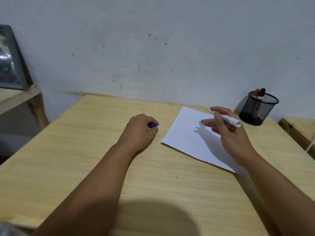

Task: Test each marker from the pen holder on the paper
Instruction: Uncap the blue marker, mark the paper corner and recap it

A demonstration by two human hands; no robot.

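Observation:
A white sheet of paper lies on the wooden table, right of centre. Above the sheet my right hand holds a white marker with its cap off, its bare tip pointing left and away from me. The tip is off the paper. To the left of the sheet my left hand rests on the table, closed around a blue marker cap, of which only a small part shows. A black mesh pen holder stands at the back right with a red-capped marker and a black-capped marker in it.
A grey wall runs right behind the table. A framed picture leans on a wooden shelf at the far left. Another wooden surface adjoins the table on the right. My head's shadow falls on the near table edge.

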